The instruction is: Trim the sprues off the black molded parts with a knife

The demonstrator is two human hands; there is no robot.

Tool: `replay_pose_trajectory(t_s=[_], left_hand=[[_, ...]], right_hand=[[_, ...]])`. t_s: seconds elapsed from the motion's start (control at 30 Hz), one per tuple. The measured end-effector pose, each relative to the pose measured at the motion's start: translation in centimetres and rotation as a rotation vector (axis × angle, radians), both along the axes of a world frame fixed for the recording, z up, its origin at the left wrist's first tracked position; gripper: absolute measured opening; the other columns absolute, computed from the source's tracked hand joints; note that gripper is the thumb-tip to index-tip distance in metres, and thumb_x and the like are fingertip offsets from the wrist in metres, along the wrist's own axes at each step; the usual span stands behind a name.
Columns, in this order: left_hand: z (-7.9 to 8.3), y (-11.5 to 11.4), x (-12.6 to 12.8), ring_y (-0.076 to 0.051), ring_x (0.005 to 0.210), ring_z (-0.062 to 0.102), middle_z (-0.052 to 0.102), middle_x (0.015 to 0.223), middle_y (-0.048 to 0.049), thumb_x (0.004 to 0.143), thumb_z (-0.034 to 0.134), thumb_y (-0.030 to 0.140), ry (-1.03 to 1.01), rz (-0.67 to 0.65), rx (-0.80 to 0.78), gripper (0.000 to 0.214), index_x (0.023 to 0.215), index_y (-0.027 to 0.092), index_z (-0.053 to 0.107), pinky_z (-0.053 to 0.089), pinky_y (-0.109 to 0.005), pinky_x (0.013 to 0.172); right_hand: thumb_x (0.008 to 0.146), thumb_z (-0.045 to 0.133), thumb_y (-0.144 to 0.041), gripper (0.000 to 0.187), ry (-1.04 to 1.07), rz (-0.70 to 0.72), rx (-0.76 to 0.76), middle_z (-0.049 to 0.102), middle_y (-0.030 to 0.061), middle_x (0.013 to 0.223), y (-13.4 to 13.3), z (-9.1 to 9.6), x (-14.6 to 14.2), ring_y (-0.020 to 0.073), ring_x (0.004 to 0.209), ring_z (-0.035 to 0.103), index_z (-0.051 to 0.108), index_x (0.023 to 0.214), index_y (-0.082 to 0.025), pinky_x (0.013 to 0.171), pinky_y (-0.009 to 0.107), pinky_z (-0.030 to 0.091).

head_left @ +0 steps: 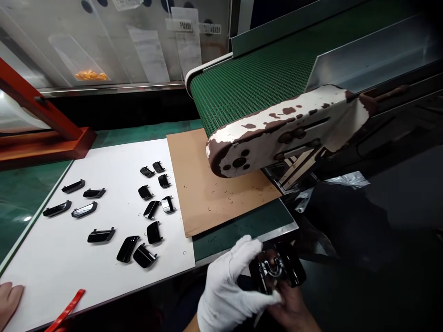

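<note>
My left hand [228, 283], in a white glove, is closed on the left side of a glossy black plastic part [294, 265] in front of the table's edge. From below, my bare right hand [292, 304] grips the same part, its fingers mostly hidden behind it. A curved, shiny detail shows in the middle of the part; whether it is one piece or more I cannot tell. Several small black plastic pieces with little tabs, such as this angular one [126, 249], lie apart on a white sheet [121, 212] to the left.
A green conveyor belt [256, 87] with a chipped white end plate [277, 120] juts over brown cardboard [204, 207] strewn with small clear bits. An orange frame [76, 143] stands at the left. Another person's hand [8, 302] rests near a red tool [67, 309] at lower left.
</note>
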State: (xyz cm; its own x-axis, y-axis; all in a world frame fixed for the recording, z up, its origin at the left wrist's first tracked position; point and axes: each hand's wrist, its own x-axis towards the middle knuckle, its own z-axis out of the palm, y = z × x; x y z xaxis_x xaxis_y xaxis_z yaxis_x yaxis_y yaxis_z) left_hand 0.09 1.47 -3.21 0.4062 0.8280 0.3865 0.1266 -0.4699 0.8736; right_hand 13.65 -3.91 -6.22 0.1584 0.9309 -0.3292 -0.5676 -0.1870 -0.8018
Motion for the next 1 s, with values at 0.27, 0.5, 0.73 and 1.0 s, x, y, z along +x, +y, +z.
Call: replay_pose_trajectory(t_s=[0.27,0.5,0.73,1.0], left_hand=[[2.5,0.8,-0.6,-0.020,0.086,0.071,0.073,0.094,0.0008,0.067,0.085,0.021,0.238,-0.263,-0.309,0.042,0.107,0.024,0.071,0.058,-0.026,0.082],[1.3,0.2,-1.1,-0.023,0.092,0.071,0.074,0.100,0.0026,0.067,0.079,0.016,0.407,-0.310,-0.379,0.051,0.115,0.028,0.068,0.058,-0.027,0.083],[1.8,6.2,-3.3,-0.030,0.119,0.060,0.064,0.128,-0.0110,0.076,0.078,0.022,0.685,0.137,-0.035,0.061,0.132,0.021,0.055,0.050,-0.046,0.102],[-0.2,10.9,-2.9,-0.039,0.109,0.064,0.069,0.112,-0.0189,0.067,0.085,0.019,0.766,0.259,0.033,0.059,0.120,0.008,0.062,0.050,-0.055,0.098]], right_hand=[[0.065,0.084,-0.038,0.032,-0.312,0.088,-0.033,0.044,-0.0064,0.043,-0.5,1.3,2.4,0.0059,0.039,0.034,0.062,0.057,-0.017,0.040,0.020,0.023],[0.070,0.080,-0.041,0.033,-0.374,0.128,-0.068,0.044,-0.0059,0.043,-0.8,2.0,2.7,0.0048,0.039,0.032,0.063,0.057,-0.016,0.040,0.020,0.022],[0.060,0.084,-0.053,0.039,-0.222,-0.220,-0.096,0.049,-0.0073,0.055,0.7,1.8,3.6,0.0014,0.038,0.027,0.065,0.075,-0.022,0.036,0.015,0.024],[0.056,0.087,-0.051,0.037,-0.098,-0.195,-0.224,0.064,0.0001,0.061,1.5,2.8,1.7,0.0116,0.051,0.056,0.070,0.070,-0.022,0.046,0.021,0.046]])
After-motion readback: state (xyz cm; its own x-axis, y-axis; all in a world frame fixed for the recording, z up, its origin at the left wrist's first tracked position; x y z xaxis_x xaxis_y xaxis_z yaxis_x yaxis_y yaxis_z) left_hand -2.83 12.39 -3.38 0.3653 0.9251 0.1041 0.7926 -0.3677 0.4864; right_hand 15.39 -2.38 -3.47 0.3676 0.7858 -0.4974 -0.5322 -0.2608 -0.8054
